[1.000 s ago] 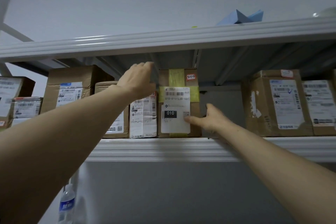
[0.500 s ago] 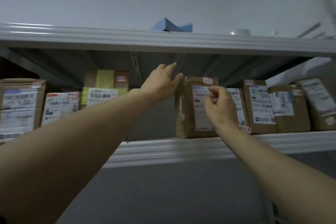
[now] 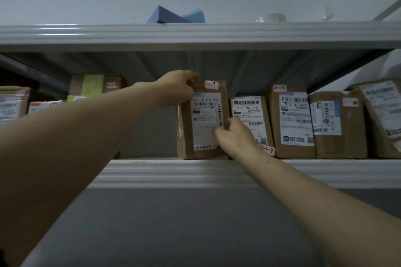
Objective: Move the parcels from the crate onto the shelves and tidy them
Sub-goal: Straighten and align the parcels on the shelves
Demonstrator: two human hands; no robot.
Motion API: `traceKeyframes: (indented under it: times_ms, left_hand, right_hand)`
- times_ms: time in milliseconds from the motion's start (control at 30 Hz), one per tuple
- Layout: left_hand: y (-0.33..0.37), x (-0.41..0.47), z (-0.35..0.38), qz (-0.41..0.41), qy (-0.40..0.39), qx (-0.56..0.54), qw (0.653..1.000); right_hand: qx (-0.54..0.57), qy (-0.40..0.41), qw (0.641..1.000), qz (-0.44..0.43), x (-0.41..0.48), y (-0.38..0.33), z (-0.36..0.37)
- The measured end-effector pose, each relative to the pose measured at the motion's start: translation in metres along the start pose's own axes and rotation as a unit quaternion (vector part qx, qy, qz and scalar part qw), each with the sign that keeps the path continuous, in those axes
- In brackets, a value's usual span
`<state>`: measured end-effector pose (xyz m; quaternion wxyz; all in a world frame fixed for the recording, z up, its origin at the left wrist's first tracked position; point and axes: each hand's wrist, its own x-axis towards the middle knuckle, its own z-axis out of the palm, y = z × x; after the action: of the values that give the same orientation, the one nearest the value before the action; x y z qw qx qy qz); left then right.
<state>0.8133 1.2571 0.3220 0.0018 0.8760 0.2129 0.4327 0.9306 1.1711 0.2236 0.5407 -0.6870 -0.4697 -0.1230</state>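
Brown parcel point(image 3: 204, 119) stands upright on the shelf point(image 3: 173, 173). Left hand point(image 3: 175, 88) grips its top left corner; right hand point(image 3: 235, 136) clasps its lower right edge.

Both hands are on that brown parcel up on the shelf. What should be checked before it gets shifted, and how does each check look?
1. The left hand grips the parcel at its top left corner: ok.
2. The right hand holds its lower right edge firmly: cannot tell.
3. The parcel stands upright on the shelf: ok.
4. Free space on the shelf to its left: ok.
5. Clear of the neighbouring parcel on the right: cannot tell.
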Motion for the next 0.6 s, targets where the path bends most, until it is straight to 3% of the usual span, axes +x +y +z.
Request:
traceKeyframes:
  times_ms: [267,467,600]
  left_hand:
    - [-0.013,-0.003,-0.014,-0.007,-0.004,0.053,0.999]
    - [-0.019,-0.009,-0.020,0.004,0.001,0.035,0.999]
    - [-0.027,-0.021,-0.021,0.021,0.026,0.111,0.993]
  right_hand:
    - [-0.134,0.032,0.990,-0.029,-0.004,-0.020,0.005]
    - [-0.099,0.021,0.995,0.020,0.006,-0.026,0.013]
    - [-0.042,-0.018,0.998,0.033,0.009,-0.029,0.031]
